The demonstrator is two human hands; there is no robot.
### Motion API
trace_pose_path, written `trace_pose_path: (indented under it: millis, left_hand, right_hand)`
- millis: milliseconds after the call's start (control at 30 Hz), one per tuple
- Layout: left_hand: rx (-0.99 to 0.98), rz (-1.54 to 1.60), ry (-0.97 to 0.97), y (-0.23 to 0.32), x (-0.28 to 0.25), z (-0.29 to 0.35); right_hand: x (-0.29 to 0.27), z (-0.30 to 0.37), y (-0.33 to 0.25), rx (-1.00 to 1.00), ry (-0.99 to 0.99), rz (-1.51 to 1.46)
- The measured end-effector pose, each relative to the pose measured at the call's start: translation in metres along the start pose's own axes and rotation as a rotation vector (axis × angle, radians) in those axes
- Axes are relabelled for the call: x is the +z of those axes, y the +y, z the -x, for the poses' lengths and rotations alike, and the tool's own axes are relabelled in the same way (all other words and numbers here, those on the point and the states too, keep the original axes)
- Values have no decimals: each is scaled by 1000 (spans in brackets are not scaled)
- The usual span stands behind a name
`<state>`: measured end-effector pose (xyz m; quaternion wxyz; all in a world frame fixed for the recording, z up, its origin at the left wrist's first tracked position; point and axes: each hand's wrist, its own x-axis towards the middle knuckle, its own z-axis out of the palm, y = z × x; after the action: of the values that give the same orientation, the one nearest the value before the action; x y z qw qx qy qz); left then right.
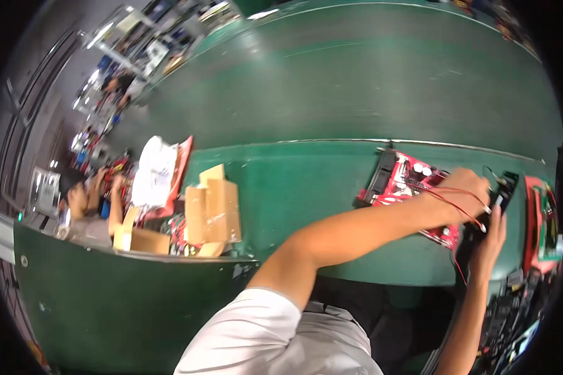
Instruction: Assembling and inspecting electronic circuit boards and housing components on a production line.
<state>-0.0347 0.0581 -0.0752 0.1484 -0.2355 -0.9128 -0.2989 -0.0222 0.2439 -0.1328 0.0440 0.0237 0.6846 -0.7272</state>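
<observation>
Fingers (502, 222) of the right hand (491, 242) lie against a narrow black part (510, 185), right of the red circuit board (404, 175); those of the left hand (464, 187) curl beside it, and blur hides whether either hand truly grips. Probably this part is light and stiff; better to hold its edges, sparing the thin red wires (470, 193).

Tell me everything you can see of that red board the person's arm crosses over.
The red circuit board looks flat, stiff and crowded with small parts. Chunky black parts line its left side; pale, roundish ones sit near its top. It lies slanted on the green bench, toward the picture's right. The left forearm crosses over it, hiding much of its middle, with the left hand near its right side. Whether either touches it is unclear.
</observation>
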Motion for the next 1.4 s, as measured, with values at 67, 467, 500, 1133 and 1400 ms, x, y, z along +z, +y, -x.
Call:
trace_pose_path:
  millis: [67, 467, 500, 1133, 1400]
  left_hand:
    - [83, 32, 4, 7, 6, -3]
    - [62, -251, -95, 5, -45, 3]
    - [120, -170, -4, -8, -39, 5]
    - [-140, 666, 11, -20, -50, -6]
    - [-276, 438, 43, -7, -47, -4]
  right_hand:
    - [-1, 4, 18, -291, 98, 101]
    - [-16, -17, 22, -92, -92, -265]
    - [-13, -16, 17, -91, -99, -266]
    - [32, 19, -21, -16, -113, -278]
    - [45, 21, -36, -50, -136, -273]
